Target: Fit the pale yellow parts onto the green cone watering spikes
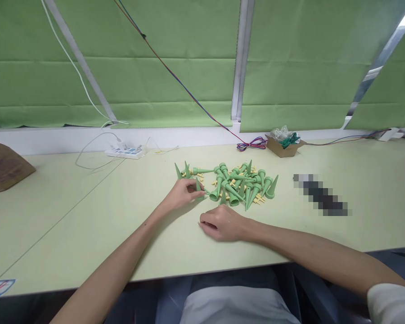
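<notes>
My left hand (184, 194) pinches a green cone-shaped plastic spike (198, 185) at the left side of a loose heap. My right hand (224, 223) rests on the table just in front of the heap, fingers curled into a loose fist; whatever it may hold is hidden. Several hollow green spikes (253, 195) lie jumbled there, some standing on their wide ends. Small yellow plastic pieces (259, 199) are scattered among them. Beyond my left hand, a few upright spikes (178, 171) and one lying on its side (202, 170) form a smaller group.
A small cardboard box (281, 147) with clear plastic and green material stands at the back, beside coiled red-blue wire (253, 143). A white power strip (124, 152) lies back left, with a brown paper bag (6, 166) at far left. A blurred dark object (322, 195) is on the right.
</notes>
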Demonstrator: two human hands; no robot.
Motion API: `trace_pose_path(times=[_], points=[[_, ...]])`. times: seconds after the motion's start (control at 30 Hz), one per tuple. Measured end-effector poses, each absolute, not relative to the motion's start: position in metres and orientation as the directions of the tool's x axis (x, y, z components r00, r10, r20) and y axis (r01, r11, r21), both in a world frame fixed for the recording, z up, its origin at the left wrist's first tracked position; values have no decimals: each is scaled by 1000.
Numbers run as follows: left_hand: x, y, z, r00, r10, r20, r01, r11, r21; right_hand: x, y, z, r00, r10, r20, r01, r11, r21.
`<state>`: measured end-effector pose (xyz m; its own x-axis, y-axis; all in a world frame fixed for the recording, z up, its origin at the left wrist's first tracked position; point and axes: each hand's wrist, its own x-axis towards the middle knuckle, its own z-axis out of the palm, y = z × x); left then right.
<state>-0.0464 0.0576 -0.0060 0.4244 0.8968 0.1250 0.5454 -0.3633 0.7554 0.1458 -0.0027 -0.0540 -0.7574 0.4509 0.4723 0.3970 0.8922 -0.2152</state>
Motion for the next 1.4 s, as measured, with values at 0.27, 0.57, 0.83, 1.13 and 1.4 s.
trace_pose_path(times=[0.27, 0.57, 0.83, 1.13, 1.4], points=[[-42, 50, -2, 392, 916, 85, 537, -303, 787, 148, -2, -55, -757, 456, 468, 403, 890, -215], [-40, 50, -6, 409, 910, 66, 475, -274, 836, 149, -2, -54, -753, 461, 470, 403, 887, -225], [-38, 52, -6, 407, 891, 199, 586, -422, 691, 149, -2, -53, -757, 456, 468, 398, 890, -223], [-34, 49, -9, 398, 893, 209, 657, -437, 614, 150, -4, -46, -788, 436, 435, 423, 896, -133], [-33, 49, -11, 408, 885, 226, 664, -457, 591, 159, -12, -15, -871, 466, 152, 484, 867, 118]])
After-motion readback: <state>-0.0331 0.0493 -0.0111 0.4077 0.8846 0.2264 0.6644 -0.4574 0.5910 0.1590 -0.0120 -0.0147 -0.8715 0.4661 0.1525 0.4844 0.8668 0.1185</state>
